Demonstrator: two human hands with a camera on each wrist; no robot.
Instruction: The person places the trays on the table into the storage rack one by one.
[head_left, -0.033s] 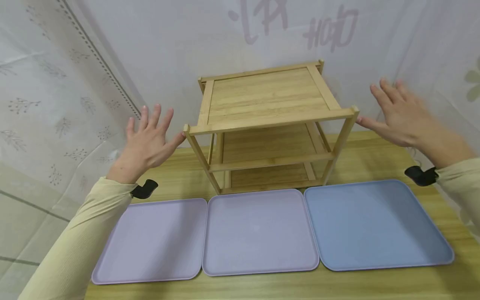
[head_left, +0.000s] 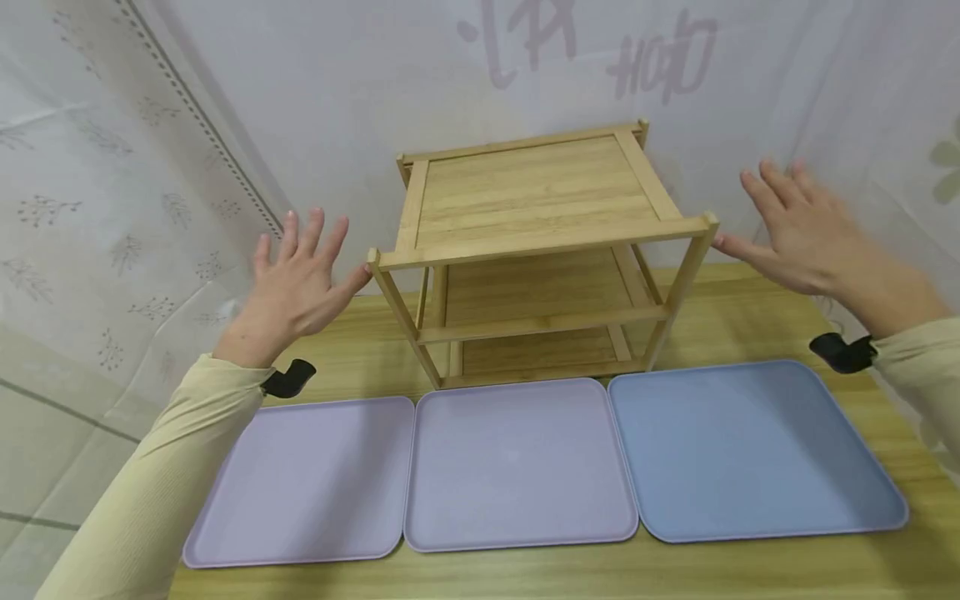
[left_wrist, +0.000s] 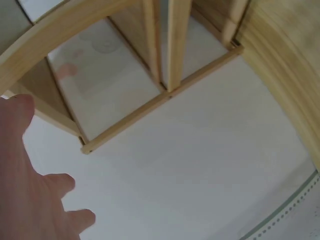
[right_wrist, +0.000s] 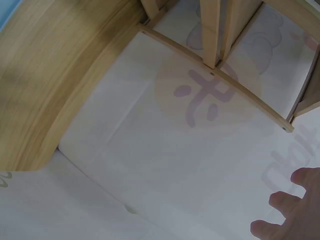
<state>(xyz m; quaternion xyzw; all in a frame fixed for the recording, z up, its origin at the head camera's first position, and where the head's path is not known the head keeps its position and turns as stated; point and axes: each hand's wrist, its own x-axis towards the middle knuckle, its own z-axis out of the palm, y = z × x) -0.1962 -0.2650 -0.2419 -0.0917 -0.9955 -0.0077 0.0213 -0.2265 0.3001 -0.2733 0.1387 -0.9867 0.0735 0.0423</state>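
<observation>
A three-tiered wooden shelf [head_left: 532, 196] stands upright at the back of the table. My left hand [head_left: 288, 292] is raised beside its front left corner, fingers spread and straight, the thumb tip close to the post; whether it touches, I cannot tell. On the other side my right hand [head_left: 813, 237] hovers with spread fingers, its thumb near the front right corner. Neither hand holds anything. The left wrist view shows part of the left hand [left_wrist: 25, 190] beside the wooden frame; in the right wrist view the right fingers [right_wrist: 285, 205] appear at the lower right.
In front of the shelf, three trays lie side by side on the wooden table [head_left: 480, 579]: a lilac left tray [head_left: 315, 483], a lilac middle tray [head_left: 517, 467] and a blue right tray [head_left: 750, 454]. Patterned white cloth [head_left: 337, 92] hangs behind and at both sides.
</observation>
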